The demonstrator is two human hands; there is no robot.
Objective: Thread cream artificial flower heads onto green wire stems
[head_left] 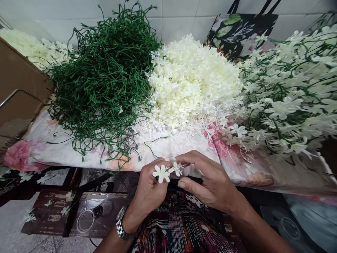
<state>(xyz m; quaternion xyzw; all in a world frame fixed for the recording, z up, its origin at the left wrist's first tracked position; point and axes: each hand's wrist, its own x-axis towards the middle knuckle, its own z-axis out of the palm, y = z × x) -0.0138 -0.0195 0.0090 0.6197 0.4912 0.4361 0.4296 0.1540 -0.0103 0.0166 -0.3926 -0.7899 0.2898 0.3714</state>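
My left hand (pixel 151 186) is closed in front of me, with a white artificial flower (pixel 161 174) showing at its thumb and fingers. Beside that bloom, a second small white blossom (pixel 176 169) with thin stamens points to the right. The stem inside the left fist is hidden. Close to this second blossom is my right hand (pixel 210 179), its thumb and fingers apart and curved. Its index fingertip comes right up to the blossom; whether they touch I cannot tell. Beyond the hands lies a single green stem (pixel 155 140) on the floral cloth (pixel 186 142).
A heap of green plastic stems (pixel 105 77) is at the left, a pile of loose white petals (pixel 195 80) in the middle. Assembled white flower sprays (pixel 286 102) fill the right side. A cardboard box (pixel 18 84) stands at far left, a floral bag (pixel 242 33) behind.
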